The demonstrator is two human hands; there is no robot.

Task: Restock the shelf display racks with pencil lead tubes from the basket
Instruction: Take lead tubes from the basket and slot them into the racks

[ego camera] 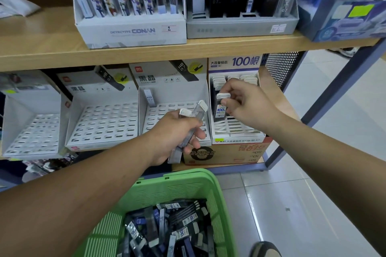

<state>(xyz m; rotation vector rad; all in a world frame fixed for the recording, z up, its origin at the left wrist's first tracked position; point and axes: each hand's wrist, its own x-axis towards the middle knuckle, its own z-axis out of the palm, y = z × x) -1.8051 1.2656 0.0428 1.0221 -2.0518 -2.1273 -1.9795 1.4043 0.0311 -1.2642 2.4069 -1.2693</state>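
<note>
My left hand (177,135) grips a small bunch of slim clear pencil lead tubes (189,131) with white caps, held in front of the lower shelf. My right hand (244,100) pinches a wider lead tube (221,108) with a white cap and a "100" label, standing it in the slotted "100" display rack (236,129) at the right of the lower shelf. Several tubes stand in that rack's back row. Below my arms, a green plastic basket (188,185) holds a heap of lead tubes (173,229).
Left of the "100" rack stand three white slotted racks (104,123), nearly bare; one holds a single HB 0.7 tube (150,98). The upper shelf carries a Conan display box (133,27) and a grey rack of black packs (240,25). A tiled floor and the blue shelf frame (325,94) lie right.
</note>
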